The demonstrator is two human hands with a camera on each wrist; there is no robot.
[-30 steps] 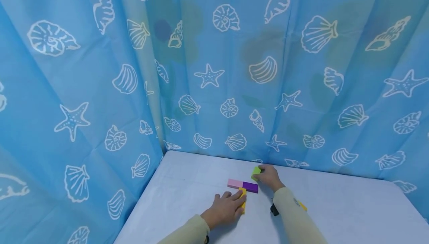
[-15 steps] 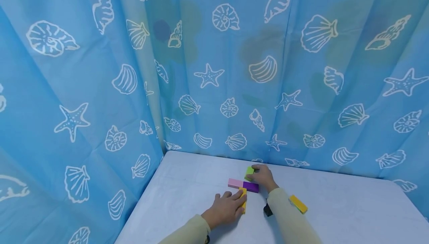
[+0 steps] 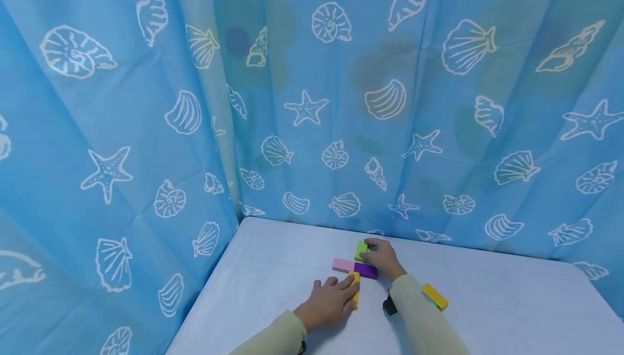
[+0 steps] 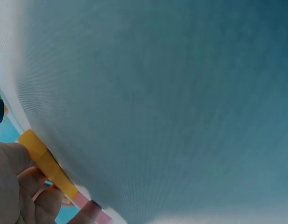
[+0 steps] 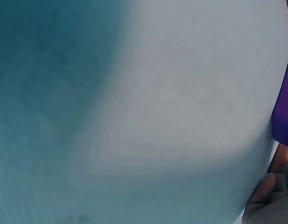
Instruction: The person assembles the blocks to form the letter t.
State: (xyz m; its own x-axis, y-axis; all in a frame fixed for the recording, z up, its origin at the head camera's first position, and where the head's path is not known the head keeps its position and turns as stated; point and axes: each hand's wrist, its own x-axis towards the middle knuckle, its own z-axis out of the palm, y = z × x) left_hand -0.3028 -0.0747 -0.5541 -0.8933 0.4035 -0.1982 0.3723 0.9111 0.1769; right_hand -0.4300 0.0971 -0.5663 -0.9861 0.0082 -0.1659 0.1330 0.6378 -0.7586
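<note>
On the white table, a pink block point(image 3: 343, 264) and a purple block point(image 3: 365, 271) lie end to end in a row. A long yellow block point(image 4: 54, 172) meets the near side of that row, roughly at a right angle. My left hand point(image 3: 325, 303) holds it, with the thumb at the near end and fingers along it. Beyond the row, my right hand point(image 3: 382, 257) pinches a lime green block point(image 3: 361, 250) at the purple block's far side. Whether green and purple touch is unclear. The right wrist view shows the purple block point(image 5: 284, 109) and some fingers, but no green block.
Another yellow block point(image 3: 435, 296), with a bit of green along its lower side, lies right of my right forearm. A blue shell-patterned curtain point(image 3: 312, 127) hangs along the back and left of the white table point(image 3: 512, 301).
My right hand has moved left with the green block, bringing it up behind the purple block, then nearly stopped. The loose yellow block is more exposed. My left hand has stayed in place.
</note>
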